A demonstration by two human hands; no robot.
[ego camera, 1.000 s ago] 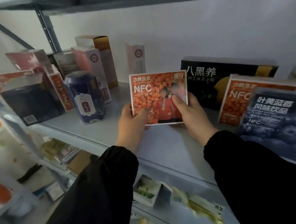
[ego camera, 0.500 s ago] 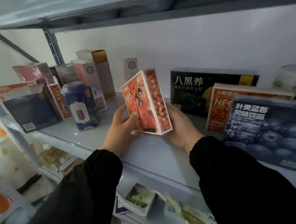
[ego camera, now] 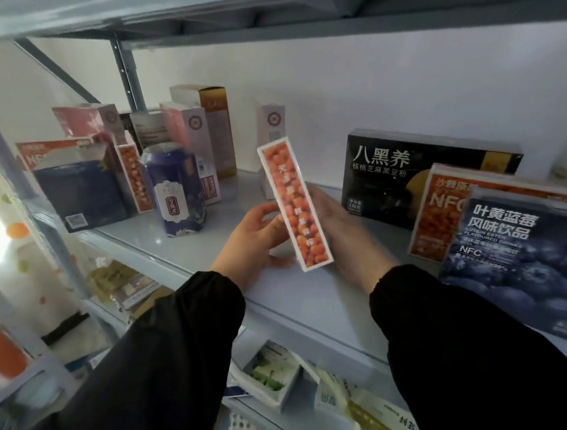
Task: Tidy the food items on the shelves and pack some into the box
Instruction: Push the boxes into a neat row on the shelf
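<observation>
Both hands (ego camera: 253, 240) holding orange box (ego camera: 295, 205) edge-on above shelf (ego camera: 184, 255), black box (ego camera: 390, 173) behind right

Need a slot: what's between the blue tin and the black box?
Head view: orange berry box held by left hand and right hand; white carton behind.

White wall (ego camera: 400, 82) bhd grey metal shelf (ego camera: 310, 302)

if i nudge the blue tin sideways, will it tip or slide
Probably slides: the blue tin stands upright on a smooth, glossy shelf. It's taller than wide, so a high push may tip it. Round-sided, it could roll once down.
</observation>
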